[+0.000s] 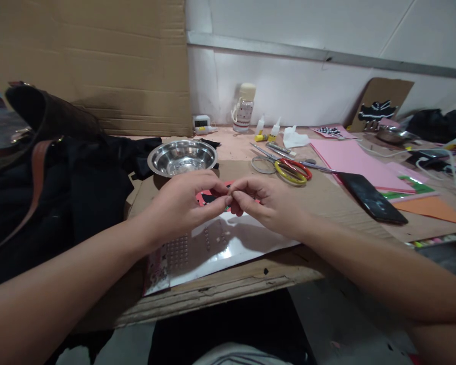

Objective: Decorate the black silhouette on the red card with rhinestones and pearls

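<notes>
Tiny brownish thing (231, 193) nearly lost between fingertips, just in front of the metal bowl (161, 161)

The left hand (192, 200) and the right hand (268, 203) meet nearer the wearer than the bowl and a little to its right. Each has thumb and forefinger pinched on the tiny thing, so little of which shows that its shape cannot be told. Beneath them, a red card (201, 198) with a dark shape on it is mostly covered; only scraps of it show around the fingers. The left hand also overlaps the bowl's front rim. Nearer the wearer than the bowl, a sheet of beads (178, 252) lies in shadow near the edge of the surface (345, 213), the upper part of its packaging behind the hands.

Right of the bowl lie scissors (293, 171) with red and yellow handles, crowded by other tools that are hard to separate. Beyond these, also right of the bowl, stand a drinking bottle (243, 110) and two small glue bottles (267, 130). Farther right of the bowl are pink paper (357, 159) and a dark phone (370, 197). Left of the bowl, a dark bag (41, 116) is cut off by the picture's edge and merges with black cloth (87, 197).
</notes>
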A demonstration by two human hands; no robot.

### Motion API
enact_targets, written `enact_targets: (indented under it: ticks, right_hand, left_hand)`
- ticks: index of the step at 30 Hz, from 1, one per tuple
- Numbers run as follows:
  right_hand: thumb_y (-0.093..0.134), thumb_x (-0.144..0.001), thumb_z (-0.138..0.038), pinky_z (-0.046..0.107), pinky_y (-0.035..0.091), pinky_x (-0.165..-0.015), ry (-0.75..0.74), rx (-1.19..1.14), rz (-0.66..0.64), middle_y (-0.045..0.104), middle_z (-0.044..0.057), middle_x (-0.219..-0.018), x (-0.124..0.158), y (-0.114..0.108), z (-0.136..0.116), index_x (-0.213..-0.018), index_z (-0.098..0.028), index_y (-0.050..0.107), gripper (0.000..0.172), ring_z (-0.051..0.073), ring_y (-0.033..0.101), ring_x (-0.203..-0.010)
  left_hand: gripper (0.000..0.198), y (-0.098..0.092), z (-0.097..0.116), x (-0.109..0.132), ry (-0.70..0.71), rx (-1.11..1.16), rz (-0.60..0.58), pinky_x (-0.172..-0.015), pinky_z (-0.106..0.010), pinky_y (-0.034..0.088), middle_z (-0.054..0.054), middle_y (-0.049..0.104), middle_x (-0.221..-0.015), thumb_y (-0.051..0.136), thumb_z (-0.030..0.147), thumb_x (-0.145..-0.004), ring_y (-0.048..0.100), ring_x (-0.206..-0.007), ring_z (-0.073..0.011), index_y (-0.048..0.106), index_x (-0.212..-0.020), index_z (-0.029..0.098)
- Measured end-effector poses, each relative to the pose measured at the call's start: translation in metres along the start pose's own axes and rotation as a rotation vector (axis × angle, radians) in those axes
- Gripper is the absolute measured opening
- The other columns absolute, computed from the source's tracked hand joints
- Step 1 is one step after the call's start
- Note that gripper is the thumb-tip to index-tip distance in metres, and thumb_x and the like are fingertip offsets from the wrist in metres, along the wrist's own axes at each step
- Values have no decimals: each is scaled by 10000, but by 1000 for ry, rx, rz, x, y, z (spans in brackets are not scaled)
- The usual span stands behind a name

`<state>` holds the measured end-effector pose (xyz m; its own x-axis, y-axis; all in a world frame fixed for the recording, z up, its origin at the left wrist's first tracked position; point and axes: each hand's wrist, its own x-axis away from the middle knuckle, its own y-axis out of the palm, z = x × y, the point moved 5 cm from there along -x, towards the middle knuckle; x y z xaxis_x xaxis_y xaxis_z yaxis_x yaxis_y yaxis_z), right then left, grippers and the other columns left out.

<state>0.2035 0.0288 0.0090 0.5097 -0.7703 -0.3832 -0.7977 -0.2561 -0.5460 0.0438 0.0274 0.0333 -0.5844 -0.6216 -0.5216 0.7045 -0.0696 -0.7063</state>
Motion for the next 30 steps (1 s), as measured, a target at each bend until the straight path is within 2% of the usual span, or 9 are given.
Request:
enact_targets:
  ticks: [5, 10, 13, 17, 20, 23, 27, 30]
  right_hand:
    - [568, -1002, -294, 245, 492, -631, 38, -70, 4, 691, -6, -754, -1, 1, 5, -970, -164, 677, 173, 111, 630, -672]
    - [594, -1001, -329, 266, 551, -687, 163, -335, 7, 697, 10, -768, -6, 4, 13, -936, -157, 663, 196, 121, 665, -705]
    - [661, -974, -367, 260, 562, -703, 237, -499, -21, 730, 21, -786, -8, 8, 18, -935, -149, 683, 223, 115, 682, -704]
    - [694, -951, -464, 290, 585, -746, 243, -645, -27, 771, 47, -844, -8, 9, 21, -1024, -152, 718, 322, 135, 715, -737]
    - [699, -941, -487, 306, 594, -753, 235, -681, -20, 780, 63, -870, -8, 8, 21, -1038, -153, 736, 350, 160, 731, -778]
    - [673, -958, -432, 306, 596, -759, 236, -685, -1, 785, 69, -876, -8, 7, 21, -1067, -150, 751, 312, 169, 741, -808]
    - [677, -940, -292, 287, 604, -723, 313, -593, 57, 801, 61, -889, -9, 3, 26, -1100, -153, 755, 225, 132, 732, -720]
    - [719, -911, -297, 290, 620, -696, 348, -568, 66, 809, 64, -907, -10, 2, 29, -1098, -157, 765, 238, 126, 734, -691]
  left_hand:
    - [155, 0, -1, 0, -22, 8, -20, -707, -240, 457, 24, 710, -791, 639, 237, -945, 615, -725, -115, 774, -869, 228]
    - [130, -4, -9, 1, -179, -61, 49, -691, -275, 470, -15, 734, -869, 665, 326, -927, 646, -777, -155, 720, -908, 210]
    - [97, -6, -8, 1, -113, -169, 85, -714, -294, 465, -20, 720, -871, 650, 297, -921, 642, -802, -167, 692, -900, 212]
    - [111, -7, -7, 2, -33, -252, 101, -726, -304, 458, -10, 704, -832, 609, 279, -938, 632, -792, -167, 686, -891, 215]
    - [108, -10, -8, 2, -66, -275, 97, -716, -308, 456, -10, 712, -845, 607, 291, -929, 633, -781, -170, 678, -898, 216]
    - [103, -13, -11, 3, -118, -274, 100, -706, -307, 458, -16, 721, -877, 605, 295, -919, 643, -783, -173, 666, -912, 211]
    - [89, -19, -19, 1, -143, -297, 135, -729, -310, 471, -21, 729, -896, 589, 280, -916, 647, -801, -182, 649, -896, 217]
    - [85, -20, -29, 0, -179, -311, 130, -745, -315, 479, -25, 740, -913, 592, 284, -913, 656, -823, -192, 646, -901, 220]
